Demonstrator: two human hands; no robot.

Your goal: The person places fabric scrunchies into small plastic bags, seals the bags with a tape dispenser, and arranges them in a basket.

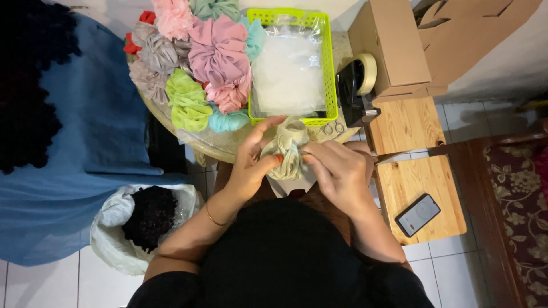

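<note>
Beige scrunchie (288, 149) pinched, apparently, between both hands (251, 168) (339, 171).

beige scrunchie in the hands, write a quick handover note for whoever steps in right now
Left hand: holds the beige scrunchie from its left side, thumb and fingers pinching the fabric.
Right hand: grips the same scrunchie from the right.
Things: the scrunchie is held above the near edge of the round table. A pile of scrunchies in pink, grey, green and teal lies on the table, beside a green basket of clear bags.
Done: the pile looks finished.
Left: the beige one is not yet on the pile or in a bag.
</note>
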